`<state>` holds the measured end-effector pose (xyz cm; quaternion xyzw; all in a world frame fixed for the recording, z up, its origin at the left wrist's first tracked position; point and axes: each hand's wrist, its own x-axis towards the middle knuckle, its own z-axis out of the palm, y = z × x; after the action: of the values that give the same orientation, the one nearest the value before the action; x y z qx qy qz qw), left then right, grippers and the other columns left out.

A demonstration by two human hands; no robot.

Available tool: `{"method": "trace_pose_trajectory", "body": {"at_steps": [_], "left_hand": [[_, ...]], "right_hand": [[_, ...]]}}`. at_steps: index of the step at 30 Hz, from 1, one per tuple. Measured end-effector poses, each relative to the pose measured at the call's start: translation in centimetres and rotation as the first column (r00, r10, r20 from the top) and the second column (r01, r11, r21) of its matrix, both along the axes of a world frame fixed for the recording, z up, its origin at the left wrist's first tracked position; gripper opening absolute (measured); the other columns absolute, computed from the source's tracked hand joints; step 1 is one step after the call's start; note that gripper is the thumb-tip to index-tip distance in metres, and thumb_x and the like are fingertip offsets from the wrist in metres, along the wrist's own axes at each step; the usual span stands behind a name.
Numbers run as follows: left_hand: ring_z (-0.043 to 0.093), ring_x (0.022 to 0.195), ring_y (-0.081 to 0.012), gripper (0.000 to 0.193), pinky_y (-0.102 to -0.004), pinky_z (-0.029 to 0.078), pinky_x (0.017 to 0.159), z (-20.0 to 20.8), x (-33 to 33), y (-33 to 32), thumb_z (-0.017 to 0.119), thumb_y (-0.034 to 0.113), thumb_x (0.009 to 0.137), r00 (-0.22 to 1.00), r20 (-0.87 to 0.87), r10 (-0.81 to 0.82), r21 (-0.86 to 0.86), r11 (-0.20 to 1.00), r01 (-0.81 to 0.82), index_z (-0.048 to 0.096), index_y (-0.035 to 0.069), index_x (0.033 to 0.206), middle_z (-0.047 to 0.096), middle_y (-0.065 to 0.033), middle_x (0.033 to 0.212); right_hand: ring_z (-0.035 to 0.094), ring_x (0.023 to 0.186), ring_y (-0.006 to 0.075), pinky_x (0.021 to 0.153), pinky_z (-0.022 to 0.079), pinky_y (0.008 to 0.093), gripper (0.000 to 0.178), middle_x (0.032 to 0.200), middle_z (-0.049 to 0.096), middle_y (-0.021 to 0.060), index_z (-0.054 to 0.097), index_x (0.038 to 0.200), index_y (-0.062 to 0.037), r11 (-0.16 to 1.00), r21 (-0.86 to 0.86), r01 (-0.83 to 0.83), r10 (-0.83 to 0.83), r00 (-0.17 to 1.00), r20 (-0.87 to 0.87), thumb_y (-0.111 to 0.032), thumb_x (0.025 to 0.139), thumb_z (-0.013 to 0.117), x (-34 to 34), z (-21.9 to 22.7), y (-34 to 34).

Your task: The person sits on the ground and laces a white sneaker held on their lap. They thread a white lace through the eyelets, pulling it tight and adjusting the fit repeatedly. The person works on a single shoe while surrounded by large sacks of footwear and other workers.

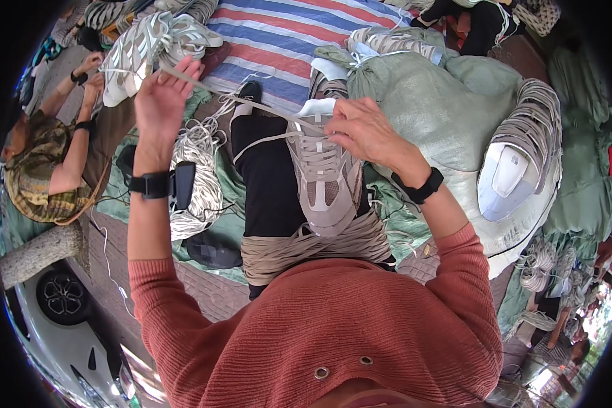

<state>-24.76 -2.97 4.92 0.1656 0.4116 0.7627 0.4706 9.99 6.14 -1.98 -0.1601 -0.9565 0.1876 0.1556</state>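
From the head camera I see a grey shoe (325,182) lying on my lap, toe toward my body, resting on a bundle of beige laces (306,248) draped over my black trouser leg (268,183). My left hand (162,95) is raised up and to the left, fingers closed on the end of a lace (241,102) that runs taut from it down to the shoe's top eyelets. My right hand (364,129) sits just beside the shoe's tongue, fingers pinched on the lace where it meets the eyelets. Both wrists carry black bands, and the sleeves are a rust-red knit.

To my left a heap of loose white laces (197,177) lies on the green sheet (224,228). To my right is a large green sack (442,115) with a white shoe sole (506,180) and a stack of laces against it. Ahead lies a striped red, white and blue cloth (285,34). At upper left another person (41,170) sits holding a white shoe (139,51) in both hands. A white car's wheel (62,297) shows at lower left.
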Motion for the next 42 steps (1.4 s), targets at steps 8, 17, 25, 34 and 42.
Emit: {"method": "trace_pose_trajectory", "body": {"at_steps": [8, 17, 25, 34, 42], "left_hand": [[0.048, 0.069, -0.0193, 0.034, -0.0332, 0.050, 0.074, -5.3, -1.9, 3.6, 0.043, 0.027, 0.104, 0.630, 0.273, -0.727, 0.551, 0.655, 0.518, 0.042, 0.011, 0.074, 0.045, -0.0036, 0.066], [0.039, 0.060, -0.0144, 0.039, -0.0265, 0.038, 0.054, -6.2, -5.1, 4.3, 0.039, 0.026, 0.105, 0.951, 0.242, -0.193, 0.118, 0.979, 0.168, 0.043, 0.007, 0.072, 0.057, -0.0254, 0.129], [0.035, 0.056, -0.0140, 0.019, -0.0264, 0.032, 0.052, -2.8, -10.8, 5.1, 0.036, 0.005, 0.092, 0.857, 0.456, -0.239, 0.277, 0.953, 0.118, 0.036, 0.007, 0.073, 0.036, -0.0047, 0.069], [0.050, 0.072, -0.0244, 0.029, -0.0366, 0.045, 0.065, -6.0, -14.8, 3.4, 0.033, 0.018, 0.103, 0.937, 0.346, 0.048, 0.076, 0.994, -0.079, 0.045, -0.003, 0.087, 0.052, -0.0180, 0.086], [0.062, 0.099, -0.0260, 0.020, -0.0337, 0.054, 0.089, -3.2, -7.5, -0.1, 0.048, -0.004, 0.097, 0.995, 0.066, -0.080, 0.041, 0.996, 0.077, 0.047, -0.010, 0.115, 0.059, -0.0220, 0.120]], "right_hand": [[0.053, 0.085, 0.0141, 0.084, 0.038, 0.0349, 0.007, 0.088, 0.055, 0.0012, 0.067, 0.082, -0.0082, 0.743, -0.626, -0.237, 0.336, 0.941, 0.043, -0.008, 0.079, 0.073, -1.8, 1.9, 1.0], [0.057, 0.062, 0.0148, 0.059, 0.047, 0.0280, 0.017, 0.072, 0.057, 0.0008, 0.066, 0.090, -0.0078, 0.973, 0.046, 0.227, -0.193, 0.905, -0.379, 0.002, 0.077, 0.072, -1.5, -3.1, -0.8], [0.051, 0.051, 0.0183, 0.050, 0.044, 0.0318, 0.012, 0.067, 0.052, 0.0056, 0.059, 0.086, -0.0054, 0.881, -0.245, 0.405, -0.473, 0.742, -0.475, 0.001, 0.080, 0.067, -1.2, -9.0, -2.7], [0.054, 0.060, 0.0136, 0.056, 0.045, 0.0269, 0.010, 0.075, 0.054, 0.0043, 0.060, 0.091, -0.0027, 0.864, -0.457, 0.212, -0.418, 0.807, -0.417, 0.001, 0.083, 0.066, 0.9, -7.0, -3.0], [0.056, 0.067, 0.0235, 0.063, 0.047, 0.0320, 0.012, 0.081, 0.057, 0.0083, 0.064, 0.099, -0.0065, 0.981, -0.181, 0.068, -0.094, 0.985, -0.142, -0.010, 0.087, 0.066, -0.1, -2.2, -1.1]]}}
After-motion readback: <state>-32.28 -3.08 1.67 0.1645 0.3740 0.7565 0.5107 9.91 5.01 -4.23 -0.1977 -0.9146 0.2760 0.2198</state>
